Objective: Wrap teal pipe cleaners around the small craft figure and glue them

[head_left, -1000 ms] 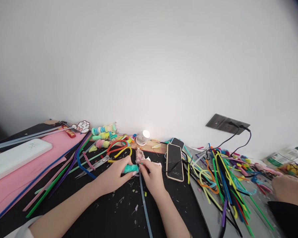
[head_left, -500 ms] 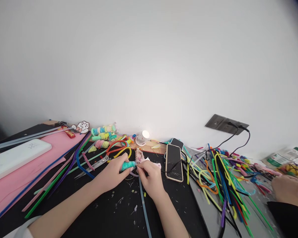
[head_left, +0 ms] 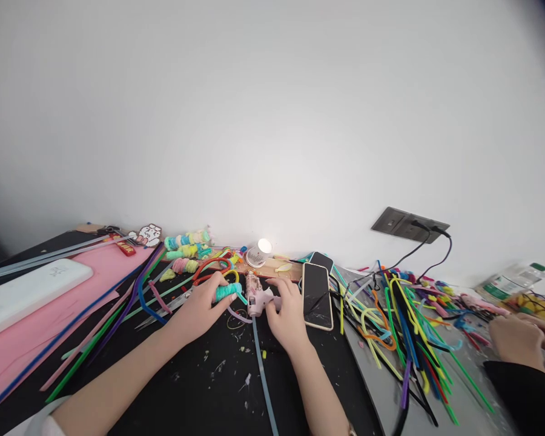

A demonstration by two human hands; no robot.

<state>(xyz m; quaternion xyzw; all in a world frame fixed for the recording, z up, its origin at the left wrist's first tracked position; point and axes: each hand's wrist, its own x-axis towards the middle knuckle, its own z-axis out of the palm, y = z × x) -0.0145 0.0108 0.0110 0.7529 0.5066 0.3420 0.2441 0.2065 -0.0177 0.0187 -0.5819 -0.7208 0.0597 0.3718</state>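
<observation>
My left hand (head_left: pixel 204 306) pinches a tightly wound teal pipe-cleaner coil (head_left: pixel 227 292) between thumb and fingers; a short loose end sticks out at its right. Just to the right lies a pink hot glue gun (head_left: pixel 255 297) with a long translucent glue stick (head_left: pixel 264 375) running out of its back toward me. My right hand (head_left: pixel 287 312) is over the gun's handle side, thumb and fingers apart around it; whether they touch it I cannot tell. Scissors with red-orange handles (head_left: pixel 202 272) lie behind my left hand, partly hidden by it.
A phone (head_left: pixel 318 297) lies right of my right hand. Loose pipe cleaners (head_left: pixel 409 327) pile up farther right, near a co-worker's hands (head_left: pixel 518 339). Finished-looking coils (head_left: pixel 186 239) and a lit white cup (head_left: pixel 260 251) stand by the wall. A white box (head_left: pixel 36 293) rests on pink sheets (head_left: pixel 113 266).
My right hand has left the end of the teal coil, moved right and opened beside the glue gun's handle. My left hand has shifted slightly left with the coil.
</observation>
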